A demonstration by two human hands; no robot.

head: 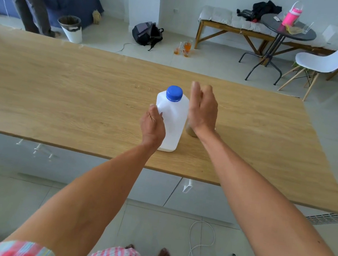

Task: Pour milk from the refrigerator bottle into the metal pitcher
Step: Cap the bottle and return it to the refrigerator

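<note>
A white plastic milk bottle [173, 117] with a blue cap [174, 93] stands upright on the wooden table [61, 93]. My left hand [152, 125] grips the bottle's left side low down. My right hand [203, 108] hovers just right of the bottle with straight fingers pointing up, holding nothing. Behind my right wrist a small part of a metallic object [191, 131] shows on the table; most of it is hidden, so I cannot tell that it is the pitcher.
The table's near edge [96, 154] runs above white drawers. Beyond the far edge stand a white bin [71, 28], a backpack [146, 33], glasses on the floor [185, 48], a bench, a round table and a white chair [325, 59].
</note>
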